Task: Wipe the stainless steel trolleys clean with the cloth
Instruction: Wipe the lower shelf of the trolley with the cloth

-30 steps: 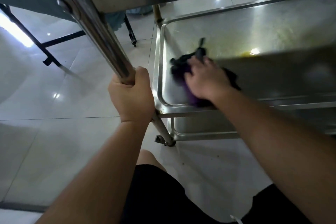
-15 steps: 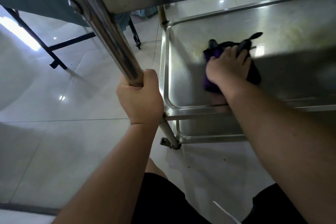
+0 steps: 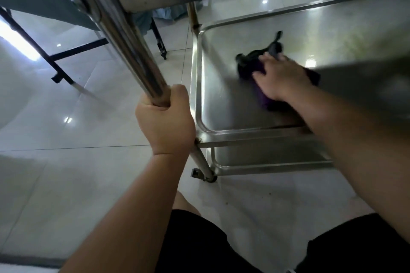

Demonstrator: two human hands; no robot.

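- The right hand [image 3: 281, 80] lies on the purple cloth [image 3: 250, 67], its grip flattened over the wad, pressing it onto the middle shelf [image 3: 221, 104] of the stainless steel trolley [image 3: 195, 86] (the fingers are blurred, so how far they curl into the fabric I cannot tell)
- The left hand [image 3: 165, 122] has its grip wrapped tightly round the trolley's upright post [image 3: 133, 51], thumb and fingers closed on the tube
- The cloth looks soft, light and limp; loose ends trail toward the shelf's back, so a broad palm-down hold over its bunched middle should keep it from slipping out
- The shelf is rigid, smooth and likely slick, with a raised rim; yellowish smears show farther right
- The trolley seems to stand on castors [image 3: 200, 175], so steadying the post is sensible
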